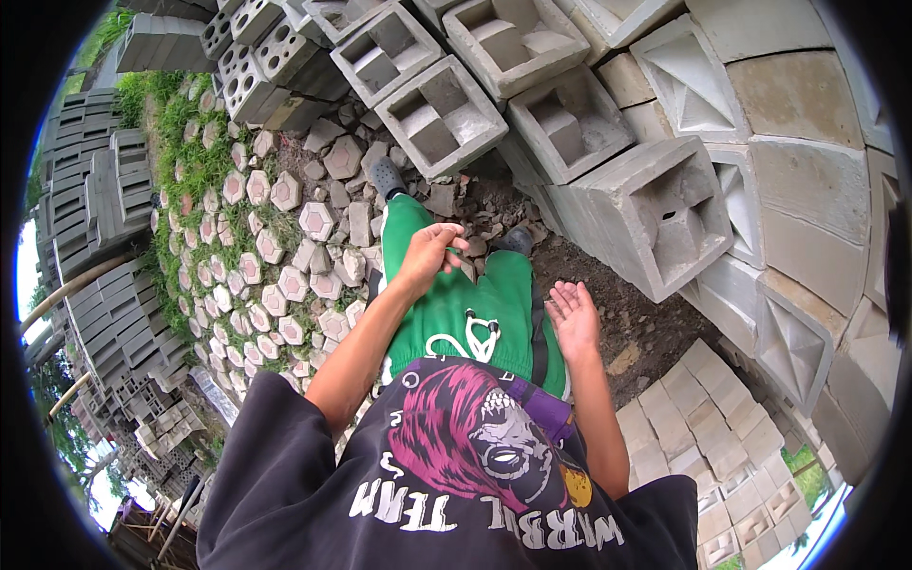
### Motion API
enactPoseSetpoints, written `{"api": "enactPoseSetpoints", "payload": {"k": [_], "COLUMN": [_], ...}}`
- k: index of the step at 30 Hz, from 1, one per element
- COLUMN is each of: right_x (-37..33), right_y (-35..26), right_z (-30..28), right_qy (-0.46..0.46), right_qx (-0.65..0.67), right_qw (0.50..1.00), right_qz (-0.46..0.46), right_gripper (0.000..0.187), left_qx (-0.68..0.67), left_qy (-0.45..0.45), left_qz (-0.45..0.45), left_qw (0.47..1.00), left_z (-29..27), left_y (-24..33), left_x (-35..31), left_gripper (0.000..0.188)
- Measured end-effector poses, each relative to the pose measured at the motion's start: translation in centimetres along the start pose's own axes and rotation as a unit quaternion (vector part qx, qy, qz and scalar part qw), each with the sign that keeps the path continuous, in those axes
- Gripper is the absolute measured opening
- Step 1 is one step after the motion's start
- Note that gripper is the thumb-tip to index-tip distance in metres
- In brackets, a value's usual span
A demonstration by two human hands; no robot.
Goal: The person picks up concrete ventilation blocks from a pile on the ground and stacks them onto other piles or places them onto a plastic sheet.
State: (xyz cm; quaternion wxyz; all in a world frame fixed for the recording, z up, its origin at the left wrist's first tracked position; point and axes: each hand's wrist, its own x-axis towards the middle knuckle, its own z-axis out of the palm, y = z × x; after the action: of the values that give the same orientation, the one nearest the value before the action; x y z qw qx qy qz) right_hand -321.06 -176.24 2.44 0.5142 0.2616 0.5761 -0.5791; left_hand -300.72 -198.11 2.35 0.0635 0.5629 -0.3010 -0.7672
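My left hand (435,256) hangs over my green shorts, its fingers loosely bent and a little apart, with nothing visible in them. Lower and to the right, my right hand (575,318) is held palm up beside my thigh, fingers stretched out and holding nothing. Neither hand touches a block. Nearest to the right hand is a grey hollow concrete block (608,223) with a recessed, stepped inside, resting at the end of a row. Similar square blocks (445,119) stand beyond it, ahead of my feet.
Stacked pale blocks with triangular recesses (692,81) form a wall on the right. Broken rubble (361,223) lies around my feet. Hexagonal pavers (271,247) set in grass spread leftward, with grey block stacks (123,313) farther left. More pale blocks (698,413) stand at the lower right.
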Motion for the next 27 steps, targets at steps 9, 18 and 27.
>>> {"api": "enactPoseSetpoints", "payload": {"k": [9, 18, 27], "right_x": [1.0, 4.0, -1.1], "right_y": [8.7, 16.7, 16.3], "right_z": [17.3, 36.3, 44.4], "right_qy": [-0.018, -0.061, -0.074], "right_qx": [-0.19, -0.358, -0.468], "right_qw": [0.981, 0.931, 0.877], "right_qz": [-0.03, -0.018, -0.084], "right_gripper": [0.03, 0.02, 0.02], "left_qx": [-0.029, -0.176, -0.031], "left_qy": [0.311, 0.406, 0.37], "left_qz": [0.022, -0.062, -0.193], "left_qw": [0.95, 0.895, 0.909], "left_z": [-23.3, -44.3, -51.4], "left_y": [0.1, -8.0, -14.6], "left_x": [4.2, 2.8, -2.4], "left_gripper": [0.047, 0.026, 0.02]}}
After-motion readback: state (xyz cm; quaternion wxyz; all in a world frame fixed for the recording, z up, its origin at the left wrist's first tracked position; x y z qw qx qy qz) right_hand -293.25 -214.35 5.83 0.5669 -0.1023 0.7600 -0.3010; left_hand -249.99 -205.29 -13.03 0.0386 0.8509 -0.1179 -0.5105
